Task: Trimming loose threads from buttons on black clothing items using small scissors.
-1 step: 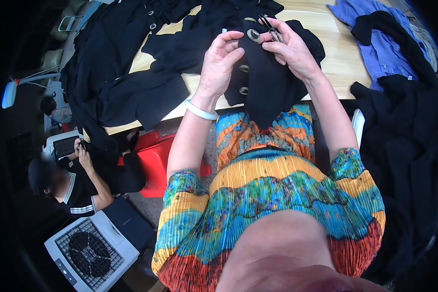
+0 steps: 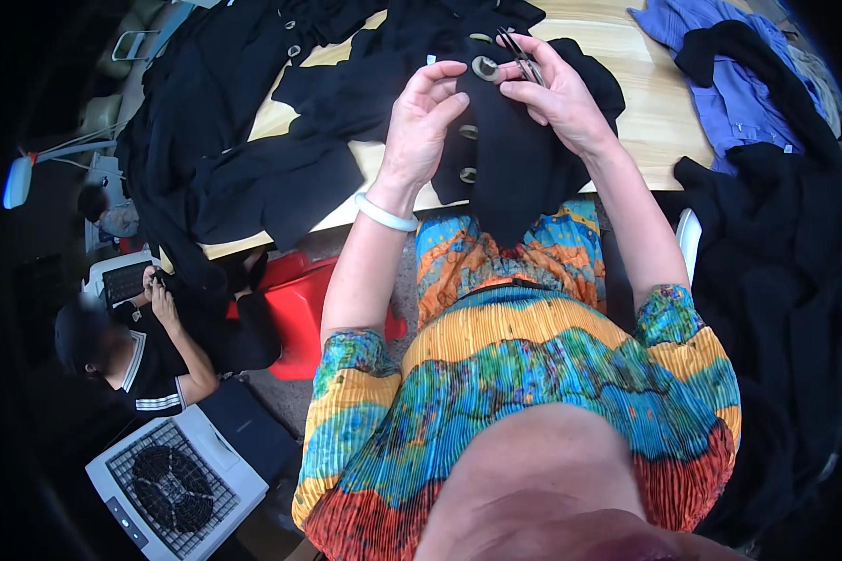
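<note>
A black garment (image 2: 510,154) with large round buttons hangs over the near table edge in front of me. My left hand (image 2: 423,122) is at its left, fingers curled and the thumb below them, closed on the dark cloth's edge. My right hand (image 2: 557,93) holds small dark thread snips (image 2: 522,56), their narrow blades pointing up and to the left. Its fingertips are beside a pale-rimmed, dark-centred button (image 2: 485,68) that stands out from the cloth. Two more buttons, a middle one (image 2: 469,132) and a lower one (image 2: 468,175), show on the front below.
More black garments (image 2: 253,178) cover the left of the wooden table (image 2: 655,103). Purple clothes (image 2: 720,103) lie at the far right, with black cloth (image 2: 767,243) below. Left of me are a red stool (image 2: 299,318), a seated person (image 2: 131,355) and a white fan unit (image 2: 178,477).
My right thumb has shifted very slightly left, and the button by it is tilted a little differently. The rest looks the same.
</note>
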`<state>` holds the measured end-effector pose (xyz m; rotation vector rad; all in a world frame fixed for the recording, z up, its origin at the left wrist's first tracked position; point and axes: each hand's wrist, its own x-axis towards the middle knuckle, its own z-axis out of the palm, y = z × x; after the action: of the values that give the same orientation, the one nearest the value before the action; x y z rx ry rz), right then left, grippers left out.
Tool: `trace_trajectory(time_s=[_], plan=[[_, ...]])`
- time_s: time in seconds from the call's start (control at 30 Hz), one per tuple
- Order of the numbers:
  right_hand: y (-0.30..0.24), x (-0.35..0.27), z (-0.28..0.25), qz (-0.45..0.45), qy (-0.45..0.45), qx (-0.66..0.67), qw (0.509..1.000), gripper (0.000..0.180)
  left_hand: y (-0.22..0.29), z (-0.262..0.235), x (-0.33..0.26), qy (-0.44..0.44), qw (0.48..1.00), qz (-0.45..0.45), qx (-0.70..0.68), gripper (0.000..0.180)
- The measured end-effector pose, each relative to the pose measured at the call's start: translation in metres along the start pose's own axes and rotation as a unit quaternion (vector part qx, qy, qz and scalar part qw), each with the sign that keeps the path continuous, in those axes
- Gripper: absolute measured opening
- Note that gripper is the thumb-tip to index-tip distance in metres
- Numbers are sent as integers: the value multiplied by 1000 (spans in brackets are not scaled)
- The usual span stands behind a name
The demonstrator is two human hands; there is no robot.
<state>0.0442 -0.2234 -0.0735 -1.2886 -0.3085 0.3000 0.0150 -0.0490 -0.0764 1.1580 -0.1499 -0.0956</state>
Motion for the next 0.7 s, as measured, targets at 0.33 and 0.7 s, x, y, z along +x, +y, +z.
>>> trace_trajectory(time_s=[0.33,0.7], plan=[[11,-5,19,-120,36,-186,975,44,-9,2,-6,63,995,24,75,32],[18,2,17,-64,56,-159,984,42,-14,-5,-10,73,986,65,139,26]])
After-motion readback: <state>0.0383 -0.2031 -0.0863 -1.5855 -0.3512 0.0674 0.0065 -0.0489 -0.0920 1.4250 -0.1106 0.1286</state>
